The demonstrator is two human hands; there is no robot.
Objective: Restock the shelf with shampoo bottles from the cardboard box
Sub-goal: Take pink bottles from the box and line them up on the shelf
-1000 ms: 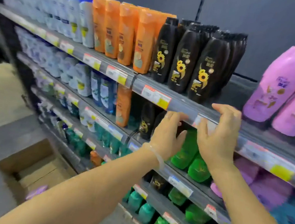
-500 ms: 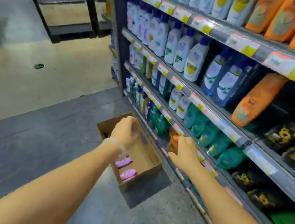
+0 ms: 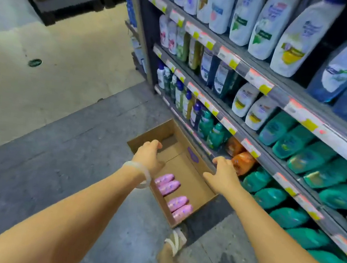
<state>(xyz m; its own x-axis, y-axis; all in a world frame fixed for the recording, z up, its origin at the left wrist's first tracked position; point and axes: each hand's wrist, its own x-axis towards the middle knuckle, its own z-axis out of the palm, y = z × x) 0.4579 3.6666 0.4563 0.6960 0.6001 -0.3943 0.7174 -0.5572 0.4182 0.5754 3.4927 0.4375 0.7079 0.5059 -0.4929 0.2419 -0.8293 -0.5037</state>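
Risk sits at six o'clock: your empty, half-spread left hand (image 3: 149,154) and right hand (image 3: 224,173) overreach the pink shampoo bottles (image 3: 173,193) in the cardboard box (image 3: 189,174), so a hurried backward grab could fumble them.

Part of the box (image 3: 187,172) floor was covered by both hands. Beside the box, shelf (image 3: 259,80) labels were blurred; the shelf was cut off rightward.

Both forearms were bare, without sleeves. The left wrist carried a pale translucent bangle (image 3: 141,174). One foot wore a sandal (image 3: 176,240) with light straps.
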